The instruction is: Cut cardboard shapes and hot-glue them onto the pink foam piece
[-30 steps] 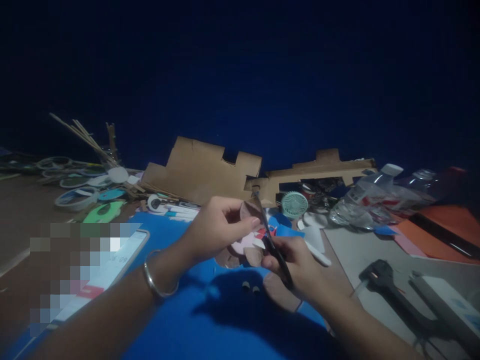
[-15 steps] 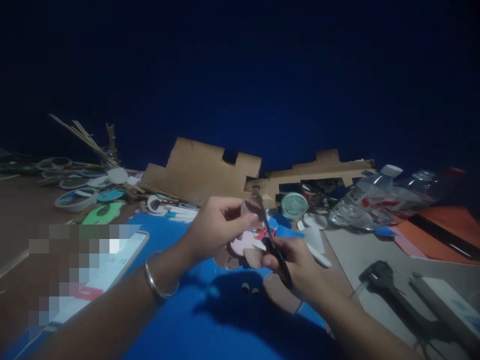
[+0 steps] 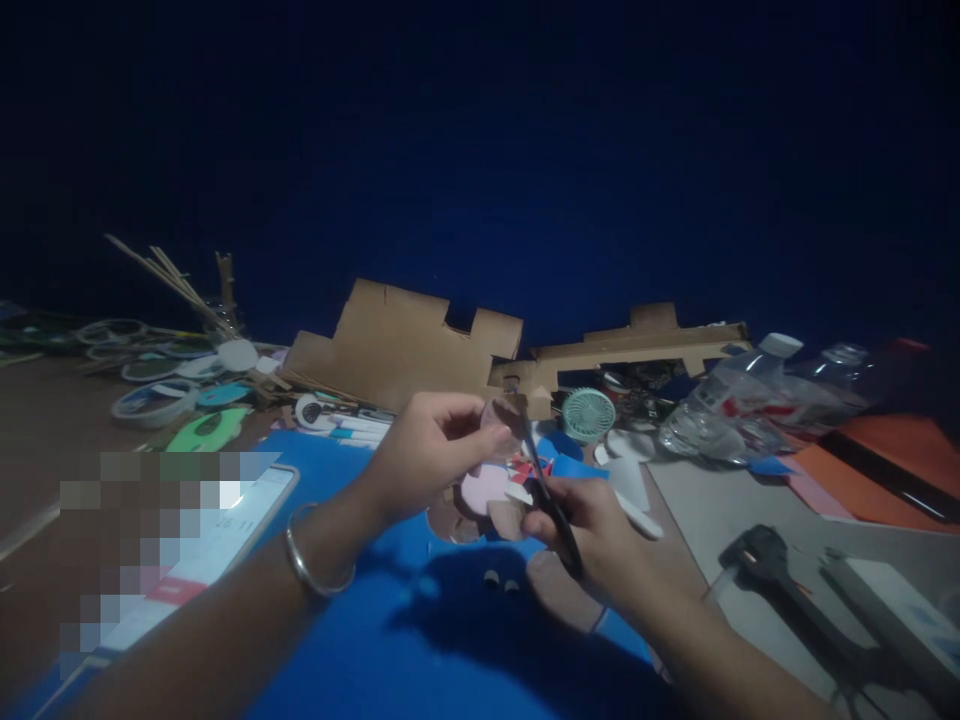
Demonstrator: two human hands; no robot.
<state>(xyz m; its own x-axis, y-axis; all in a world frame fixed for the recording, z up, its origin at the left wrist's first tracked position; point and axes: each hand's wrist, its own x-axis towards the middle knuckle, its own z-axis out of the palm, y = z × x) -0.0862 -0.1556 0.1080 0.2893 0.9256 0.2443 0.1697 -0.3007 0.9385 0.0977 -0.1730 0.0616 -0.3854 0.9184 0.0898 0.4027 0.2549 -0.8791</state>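
My left hand (image 3: 439,445), with a silver bangle on its wrist, pinches a small rounded brown cardboard piece (image 3: 501,415) between thumb and fingers. In my right hand (image 3: 589,520) are dark-handled scissors (image 3: 556,515), their blades pointing up and lying against the right edge of that piece. Below my left fingers, over the blue mat (image 3: 337,650), are a pale pink rounded cut-out (image 3: 482,490) and more brown rounded pieces (image 3: 452,522). A larger brown oval piece (image 3: 559,590) lies under my right hand. Two small pale bits (image 3: 491,578) rest on the mat in shadow.
A lit phone (image 3: 225,540) lies at the left, partly pixelated. Behind stand cut cardboard (image 3: 405,335), a mint fan (image 3: 589,413) and plastic bottles (image 3: 750,390). A glue gun (image 3: 780,590) and orange paper (image 3: 892,460) are at right; sticks (image 3: 172,275) and a green cut-out (image 3: 206,430) at left.
Almost nothing differs. The view has shifted very slightly, and the seconds on the phone's display have gone up by one. Both hands keep their hold.
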